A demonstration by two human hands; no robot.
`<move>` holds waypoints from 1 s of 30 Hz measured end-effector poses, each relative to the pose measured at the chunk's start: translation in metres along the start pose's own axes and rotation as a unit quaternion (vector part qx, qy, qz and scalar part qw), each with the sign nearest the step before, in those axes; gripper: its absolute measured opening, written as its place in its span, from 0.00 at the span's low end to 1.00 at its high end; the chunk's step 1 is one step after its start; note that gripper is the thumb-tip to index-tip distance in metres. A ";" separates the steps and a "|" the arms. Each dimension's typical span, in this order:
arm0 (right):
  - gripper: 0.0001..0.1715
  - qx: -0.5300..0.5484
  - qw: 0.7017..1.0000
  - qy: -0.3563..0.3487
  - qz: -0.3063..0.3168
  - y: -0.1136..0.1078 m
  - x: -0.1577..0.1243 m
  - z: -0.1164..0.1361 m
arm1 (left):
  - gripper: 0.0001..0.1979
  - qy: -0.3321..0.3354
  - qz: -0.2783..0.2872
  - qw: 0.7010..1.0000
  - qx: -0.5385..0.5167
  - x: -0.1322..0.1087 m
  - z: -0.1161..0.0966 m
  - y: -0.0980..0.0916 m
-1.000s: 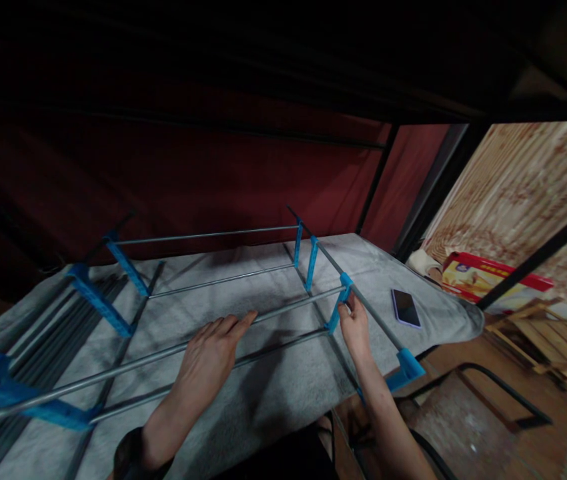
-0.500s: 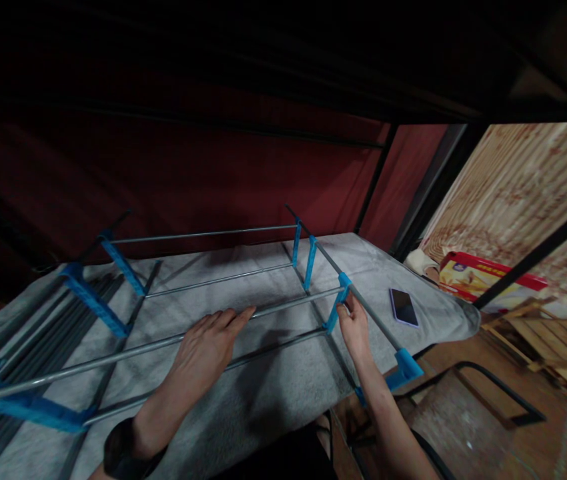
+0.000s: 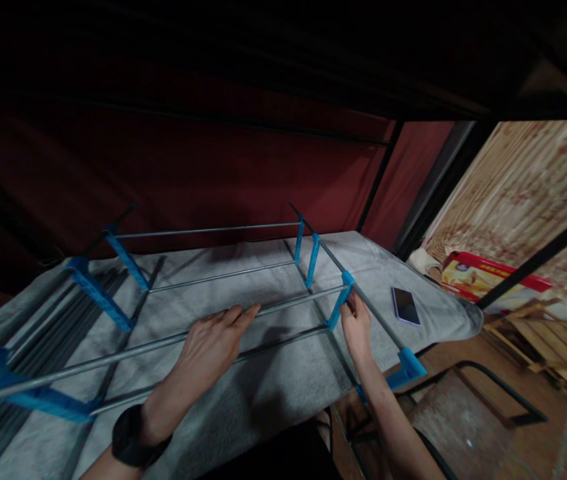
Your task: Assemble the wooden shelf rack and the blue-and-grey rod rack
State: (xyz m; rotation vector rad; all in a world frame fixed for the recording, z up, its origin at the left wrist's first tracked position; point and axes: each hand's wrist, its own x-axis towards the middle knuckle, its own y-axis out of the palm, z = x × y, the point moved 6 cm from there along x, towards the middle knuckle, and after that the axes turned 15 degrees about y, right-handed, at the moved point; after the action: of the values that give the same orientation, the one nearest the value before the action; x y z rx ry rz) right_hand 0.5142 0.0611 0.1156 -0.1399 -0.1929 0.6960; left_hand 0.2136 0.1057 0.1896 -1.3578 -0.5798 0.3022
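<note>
A frame of grey metal tubes and blue plastic connectors stands on a grey cloth. My left hand (image 3: 216, 343) lies over the upper front crosswise tube (image 3: 303, 301), its fingers curled over the far side. At the right end of that tube, my right hand (image 3: 356, 325) pinches a blue upright connector (image 3: 339, 305) from its right side. The connector joins the tube to a long side rail (image 3: 376, 315). My right fingertips are partly hidden behind the connector. At the left end, the tube meets another blue connector (image 3: 38, 399).
A bundle of loose grey tubes (image 3: 48, 333) lies at the left on the cloth (image 3: 273, 400). A phone (image 3: 406, 307) rests right of the frame. Beyond are a red and yellow box (image 3: 483, 273), a wooden slatted piece (image 3: 553, 340) and a chair (image 3: 463, 413). Dark metal bars stand around the table.
The view has shifted slightly, so everything sits a little further right. Both hands keep the same places on the tube and the connector.
</note>
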 end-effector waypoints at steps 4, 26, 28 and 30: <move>0.29 -0.006 1.000 0.001 -0.016 -0.001 -0.003 0.001 | 0.31 0.001 -0.011 1.000 -0.012 0.002 0.002 0.002; 0.22 -0.132 0.940 -0.288 0.125 0.035 -0.138 0.079 | 0.29 -0.036 -0.098 0.995 0.007 -0.032 -0.016 -0.015; 0.23 -0.156 0.918 -0.338 0.136 0.053 -0.147 0.096 | 0.28 -0.064 -0.131 0.989 0.016 -0.051 -0.022 -0.026; 0.25 -0.184 0.890 -0.386 0.160 0.075 -0.155 0.107 | 0.25 -0.094 -0.161 0.982 0.023 -0.081 -0.028 -0.044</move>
State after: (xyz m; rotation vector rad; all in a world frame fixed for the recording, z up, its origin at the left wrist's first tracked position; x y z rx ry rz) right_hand 0.3277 0.0240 0.1853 -0.2555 -1.0926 1.0167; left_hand 0.1569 0.0312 0.2123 -1.1751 -0.9325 0.1782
